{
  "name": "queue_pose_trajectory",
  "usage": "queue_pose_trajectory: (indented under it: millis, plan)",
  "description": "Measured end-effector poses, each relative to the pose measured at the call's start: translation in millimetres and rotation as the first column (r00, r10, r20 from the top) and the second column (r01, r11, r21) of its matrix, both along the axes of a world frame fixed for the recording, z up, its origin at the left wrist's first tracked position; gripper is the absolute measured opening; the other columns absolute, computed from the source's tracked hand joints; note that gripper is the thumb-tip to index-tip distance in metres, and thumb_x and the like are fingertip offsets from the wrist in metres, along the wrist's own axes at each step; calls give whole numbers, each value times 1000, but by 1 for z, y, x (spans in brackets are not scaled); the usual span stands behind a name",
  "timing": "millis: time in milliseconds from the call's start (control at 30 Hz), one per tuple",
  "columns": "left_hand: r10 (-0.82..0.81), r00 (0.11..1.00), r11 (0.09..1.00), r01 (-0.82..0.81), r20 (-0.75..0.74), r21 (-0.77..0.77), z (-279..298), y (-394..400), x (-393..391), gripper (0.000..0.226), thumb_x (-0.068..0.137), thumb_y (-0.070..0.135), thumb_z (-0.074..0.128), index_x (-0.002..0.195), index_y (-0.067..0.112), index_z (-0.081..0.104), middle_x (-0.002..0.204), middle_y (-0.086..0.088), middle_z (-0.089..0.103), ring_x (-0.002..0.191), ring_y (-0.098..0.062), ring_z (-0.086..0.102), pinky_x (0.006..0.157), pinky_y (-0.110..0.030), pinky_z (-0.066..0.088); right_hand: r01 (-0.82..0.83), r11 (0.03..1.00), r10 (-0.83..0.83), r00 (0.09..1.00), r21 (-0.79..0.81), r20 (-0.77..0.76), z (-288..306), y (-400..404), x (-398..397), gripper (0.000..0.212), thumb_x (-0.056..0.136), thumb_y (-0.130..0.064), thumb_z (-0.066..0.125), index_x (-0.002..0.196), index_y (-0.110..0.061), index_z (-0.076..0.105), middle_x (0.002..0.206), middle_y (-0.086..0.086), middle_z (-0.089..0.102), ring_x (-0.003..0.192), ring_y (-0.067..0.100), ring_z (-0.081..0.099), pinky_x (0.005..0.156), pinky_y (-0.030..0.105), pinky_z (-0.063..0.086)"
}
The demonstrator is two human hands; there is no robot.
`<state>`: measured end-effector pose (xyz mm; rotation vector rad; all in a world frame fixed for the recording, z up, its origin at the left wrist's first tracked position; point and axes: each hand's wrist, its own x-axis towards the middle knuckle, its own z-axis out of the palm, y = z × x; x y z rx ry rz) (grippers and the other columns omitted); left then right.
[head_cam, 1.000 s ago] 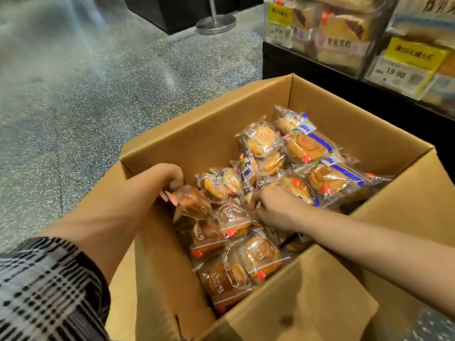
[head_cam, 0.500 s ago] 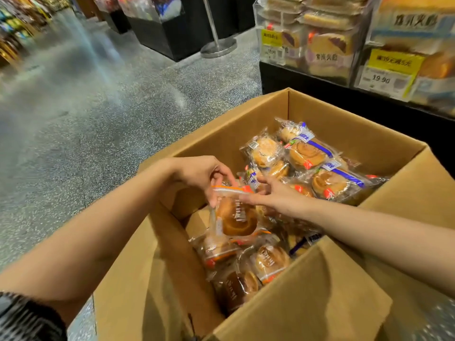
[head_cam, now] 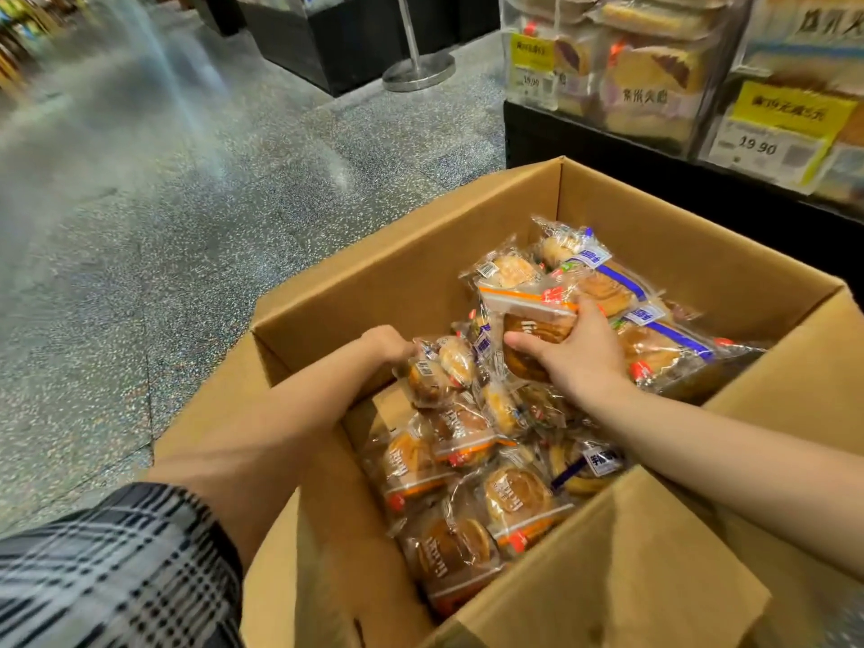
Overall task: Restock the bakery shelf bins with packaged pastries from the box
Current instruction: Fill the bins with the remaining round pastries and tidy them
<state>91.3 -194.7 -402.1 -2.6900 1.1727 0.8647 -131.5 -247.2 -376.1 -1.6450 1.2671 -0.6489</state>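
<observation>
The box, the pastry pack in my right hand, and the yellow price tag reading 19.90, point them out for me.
cardboard box point(head_cam: 421, 254): head view, on its far-left inner wall.
orange-striped pastry pack point(head_cam: 528, 304): head view, on its clear top edge above the thumb.
yellow price tag point(head_cam: 776, 138): head view, on its middle, near the 19.90.

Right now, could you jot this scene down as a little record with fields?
Place: shop floor beside a bakery shelf
Box: open cardboard box, holding many wrapped pastries
Right hand: grips an orange-striped pastry pack above the pile
Left hand: holds a small pastry pack at the pile's left edge
Price tags: yellow price tag reads 19.90
</observation>
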Motion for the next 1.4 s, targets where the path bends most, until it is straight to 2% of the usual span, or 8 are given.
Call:
queue_pose_trajectory:
  millis: [200,433,600,800,1067,1167,1233,1400]
  plan:
    - [-138,984,987,145,-111,62,-48,18,6,112,60,22,89,148,29,21,147,-19,15,132,-41,33,110,-39,36,-33,999,33,999,-16,7,1,2,-1,60,71,-31,82,118,-20,46,103,-7,54,106,17,56,92,30,45]
    - [-269,949,927,301,162,-223,-46,17,12,53,75,47,74,121,24,60,96,12,38,96,-12,41,76,-29,40,-66,997,67,998,-26,16,0,3,0,61,70,-31,83,120,-18,49,101,-7,58,98,15,57,89,32,47]
    - [-426,850,851,493,311,-181,-25,23,14,35,93,43,53,117,23,67,130,1,47,124,-19,41,97,-31,39,-54,999,54,997,4,55,-3,2,0,66,69,-37,83,124,-18,50,110,-2,62,102,19,58,93,37,48]
    - [-84,996,894,67,-19,-443,8,51,21,37,100,35,43,110,8,67,109,-8,67,104,-23,59,87,-28,41,10,981,-40,988,195,151,-6,-7,-3,85,61,-47,84,131,-14,47,121,5,61,112,27,58,100,47,46]
    - [69,898,567,-394,-435,-724,64,8,-27,53,101,50,26,116,14,62,118,-11,61,115,-24,55,107,-41,39,-111,941,-25,919,319,394,36,-20,-30,67,61,-43,84,116,-18,59,110,5,69,98,24,67,94,43,52]
    - [67,801,464,-553,-595,-692,89,-23,-75,56,103,47,18,95,17,64,110,-11,64,97,-23,64,87,-34,54,-100,953,-27,911,285,412,65,-35,-53,59,55,-55,81,100,-21,65,104,6,72,95,23,69,93,44,53]
    - [-37,649,431,-676,-760,-598,104,-41,-111,64,101,53,14,110,12,62,117,-12,65,95,-29,67,73,-32,58,-114,944,-37,896,309,442,86,-45,-72,68,51,-55,81,107,-18,66,102,7,72,93,23,69,91,44,54]
    - [-289,293,485,-776,-911,-404,127,-70,-186,73,92,68,16,121,16,59,119,-9,65,104,-29,64,90,-44,49,-117,937,-79,846,328,527,133,-69,-135,28,87,-34,60,106,-15,68,100,7,69,85,22,63,83,34,51]
